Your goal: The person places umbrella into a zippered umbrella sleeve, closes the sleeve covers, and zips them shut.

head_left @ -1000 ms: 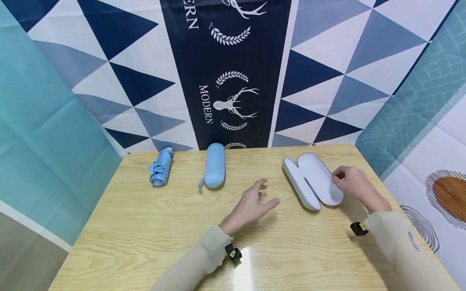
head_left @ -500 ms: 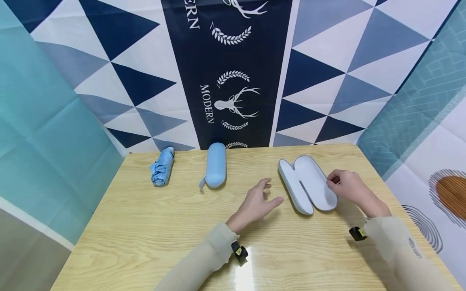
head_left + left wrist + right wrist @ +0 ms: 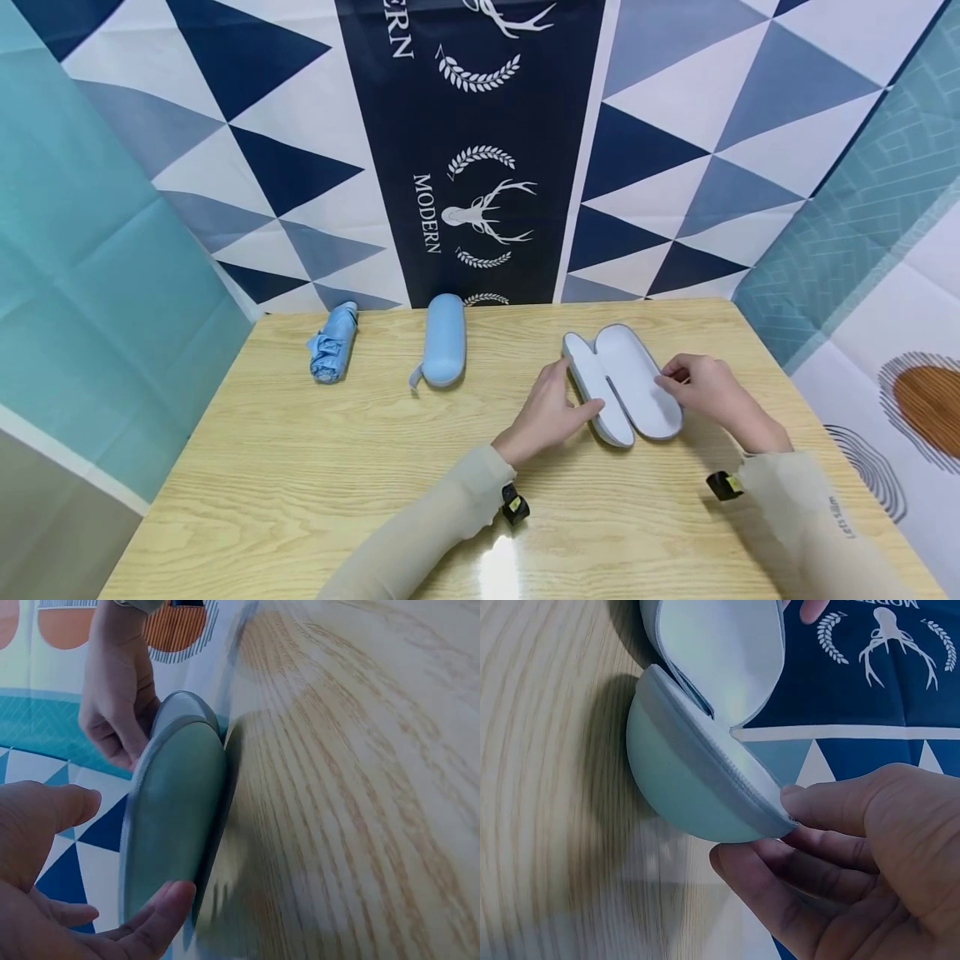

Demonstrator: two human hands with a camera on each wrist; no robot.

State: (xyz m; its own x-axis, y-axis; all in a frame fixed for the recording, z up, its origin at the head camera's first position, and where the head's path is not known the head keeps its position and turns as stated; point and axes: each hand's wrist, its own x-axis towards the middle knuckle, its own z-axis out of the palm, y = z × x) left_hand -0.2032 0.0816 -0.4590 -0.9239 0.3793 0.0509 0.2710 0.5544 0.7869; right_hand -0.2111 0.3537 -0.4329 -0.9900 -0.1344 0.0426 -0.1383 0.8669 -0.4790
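Observation:
A pale blue zippered glasses case point(image 3: 636, 379) lies unfolded at the right of the table, its light lining facing up. My right hand point(image 3: 705, 387) pinches the rim of its right half; in the right wrist view the thumb point(image 3: 832, 802) is on the inside edge and the fingers are beneath the shell. Beside the left half is my left hand point(image 3: 551, 408), fingers spread and thumb apart. In the left wrist view a fingertip point(image 3: 178, 896) is at the shell's outer side; whether it presses cannot be told.
A closed blue case point(image 3: 445, 342) with a strap stands at the back middle of the wooden table point(image 3: 300, 483). Left of it lies a folded blue umbrella point(image 3: 332, 343). A patterned backdrop point(image 3: 487, 167) rises directly behind the table's back edge.
My right hand has drawn the unfolded glasses case to the left and slightly nearer. The left hand has moved right, up to the case's left half.

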